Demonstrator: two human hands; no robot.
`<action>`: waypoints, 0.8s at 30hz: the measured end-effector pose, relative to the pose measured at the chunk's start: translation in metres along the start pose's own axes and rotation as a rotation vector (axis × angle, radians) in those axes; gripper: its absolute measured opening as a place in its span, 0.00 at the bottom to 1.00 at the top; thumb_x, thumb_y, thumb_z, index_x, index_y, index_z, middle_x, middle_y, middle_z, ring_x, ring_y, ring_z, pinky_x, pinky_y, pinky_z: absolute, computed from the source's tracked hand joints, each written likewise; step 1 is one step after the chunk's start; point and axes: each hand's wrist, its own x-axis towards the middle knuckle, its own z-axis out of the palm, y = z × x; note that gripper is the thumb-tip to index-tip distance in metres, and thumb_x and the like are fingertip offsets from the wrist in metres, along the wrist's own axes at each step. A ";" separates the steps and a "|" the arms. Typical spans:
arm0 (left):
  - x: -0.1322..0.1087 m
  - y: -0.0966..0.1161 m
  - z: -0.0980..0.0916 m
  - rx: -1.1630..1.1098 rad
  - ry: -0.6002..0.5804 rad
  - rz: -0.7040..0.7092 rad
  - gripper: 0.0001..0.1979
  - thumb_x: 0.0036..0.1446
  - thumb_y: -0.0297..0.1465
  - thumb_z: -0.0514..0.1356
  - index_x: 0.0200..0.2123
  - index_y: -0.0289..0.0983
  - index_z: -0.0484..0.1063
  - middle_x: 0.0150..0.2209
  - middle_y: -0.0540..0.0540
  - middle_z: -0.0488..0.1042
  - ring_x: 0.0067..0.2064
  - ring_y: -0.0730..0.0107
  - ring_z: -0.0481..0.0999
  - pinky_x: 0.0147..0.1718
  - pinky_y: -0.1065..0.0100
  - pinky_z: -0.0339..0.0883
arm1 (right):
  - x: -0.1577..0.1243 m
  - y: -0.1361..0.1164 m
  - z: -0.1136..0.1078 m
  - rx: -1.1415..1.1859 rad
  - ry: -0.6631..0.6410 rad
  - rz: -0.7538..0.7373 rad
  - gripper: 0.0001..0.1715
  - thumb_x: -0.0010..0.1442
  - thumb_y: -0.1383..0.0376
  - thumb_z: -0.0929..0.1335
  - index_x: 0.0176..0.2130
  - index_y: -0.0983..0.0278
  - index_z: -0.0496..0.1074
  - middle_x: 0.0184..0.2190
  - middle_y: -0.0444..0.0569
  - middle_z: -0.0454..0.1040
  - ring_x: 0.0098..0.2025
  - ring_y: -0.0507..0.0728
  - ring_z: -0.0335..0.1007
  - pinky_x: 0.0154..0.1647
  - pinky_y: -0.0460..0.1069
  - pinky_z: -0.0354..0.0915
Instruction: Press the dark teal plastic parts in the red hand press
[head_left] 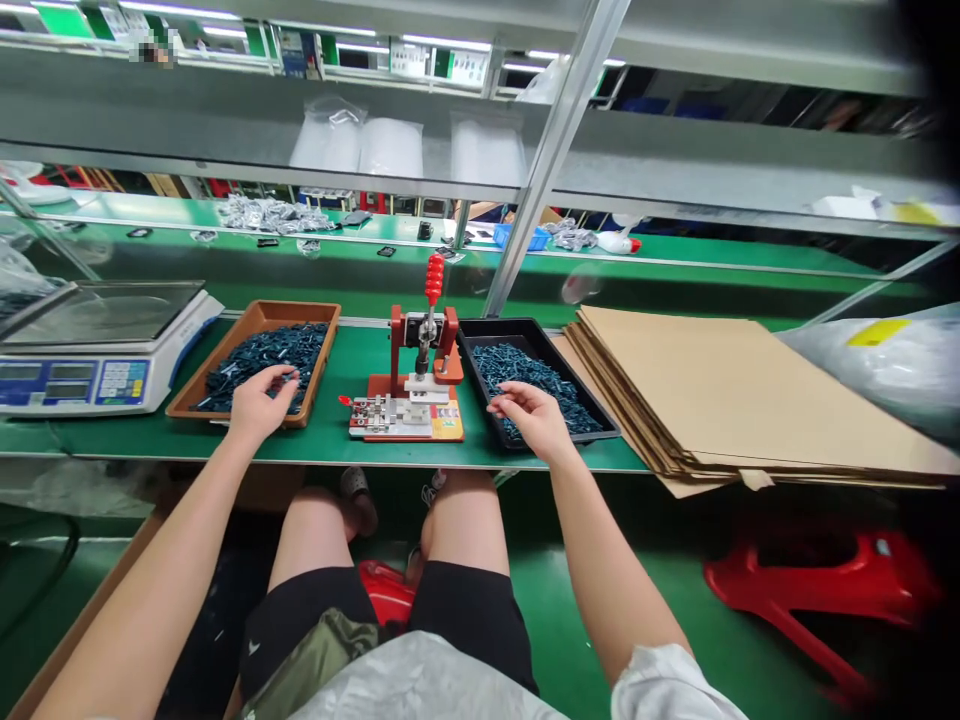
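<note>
The left hand, fingers curled, rests on small dark parts in the brown tray, and the right hand, fingers half-open, sits over more in the black tray; any hold cannot be confirmed, and the parts appear light and stiff, best pinched singly.

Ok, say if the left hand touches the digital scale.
Apart: the head view shows the left hand over the brown tray, whose wall lies between it and the digital scale.
</note>
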 end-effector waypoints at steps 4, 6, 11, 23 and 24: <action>-0.025 0.040 0.001 -0.103 -0.101 0.109 0.15 0.64 0.39 0.57 0.44 0.38 0.78 0.41 0.44 0.82 0.43 0.63 0.81 0.49 0.62 0.75 | -0.014 0.003 0.046 -0.033 -0.178 -0.036 0.11 0.60 0.57 0.71 0.41 0.61 0.77 0.32 0.47 0.79 0.34 0.57 0.78 0.39 0.53 0.76; -0.035 0.062 0.008 -0.103 -0.128 0.185 0.13 0.64 0.38 0.57 0.41 0.39 0.78 0.42 0.43 0.79 0.46 0.61 0.79 0.51 0.59 0.74 | -0.017 0.008 0.065 -0.079 -0.190 -0.088 0.10 0.62 0.58 0.69 0.40 0.60 0.77 0.34 0.48 0.79 0.35 0.57 0.77 0.39 0.53 0.75; -0.047 0.096 0.041 -0.422 -0.272 0.040 0.09 0.65 0.36 0.57 0.41 0.38 0.73 0.45 0.41 0.77 0.46 0.62 0.80 0.51 0.57 0.74 | -0.021 0.030 0.086 -0.105 -0.049 -0.171 0.08 0.65 0.59 0.67 0.39 0.60 0.74 0.38 0.50 0.77 0.38 0.57 0.77 0.39 0.52 0.74; -0.057 0.122 0.097 -0.253 -0.381 -0.110 0.17 0.61 0.30 0.58 0.51 0.37 0.78 0.42 0.42 0.79 0.44 0.63 0.78 0.50 0.60 0.72 | -0.025 0.065 0.081 0.019 0.078 -0.053 0.16 0.66 0.57 0.66 0.45 0.61 0.79 0.36 0.49 0.77 0.30 0.54 0.73 0.39 0.53 0.75; -0.054 0.124 0.096 -0.125 -0.391 -0.019 0.17 0.61 0.29 0.57 0.52 0.38 0.79 0.44 0.42 0.80 0.47 0.60 0.78 0.53 0.58 0.71 | -0.025 0.064 0.081 0.009 0.079 -0.062 0.16 0.66 0.57 0.66 0.45 0.60 0.80 0.37 0.50 0.77 0.30 0.54 0.73 0.39 0.53 0.75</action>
